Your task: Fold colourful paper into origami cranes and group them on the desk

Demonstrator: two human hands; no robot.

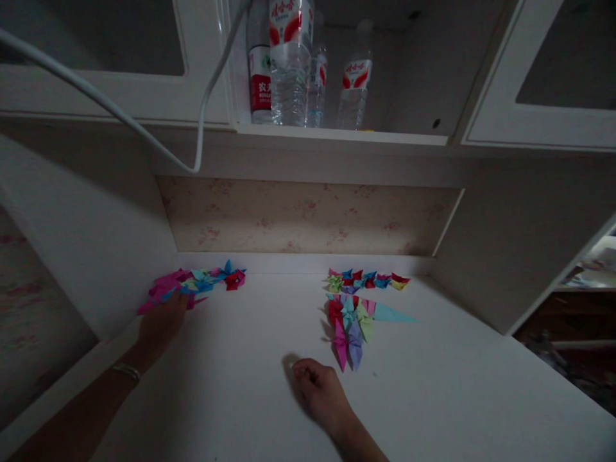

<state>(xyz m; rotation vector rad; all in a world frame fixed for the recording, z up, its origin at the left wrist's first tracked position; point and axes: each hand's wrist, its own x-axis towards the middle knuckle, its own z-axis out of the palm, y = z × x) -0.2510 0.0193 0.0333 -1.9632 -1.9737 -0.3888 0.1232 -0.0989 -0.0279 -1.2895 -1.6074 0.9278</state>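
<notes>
My left hand [163, 319] reaches into a loose pile of folded paper pieces [169, 285] at the left back of the white table. Its fingertips touch the pile, but they are partly hidden, and I cannot make out a grip. The pile is pink, blue, pale green and red. My right hand [320, 391] rests on the table with curled fingers, nothing visible in them. Just beyond it lies a group of origami cranes [347, 314] in red, pink, light blue, green and lilac. Behind these, small folded papers [369, 280] stand in rows.
The white tabletop [240, 378] runs back to a floral wall panel [308, 218], with side panels left and right. Overhead is a shelf [394, 136] with several plastic bottles [291, 83]. A white cable [110, 106] hangs down at the upper left.
</notes>
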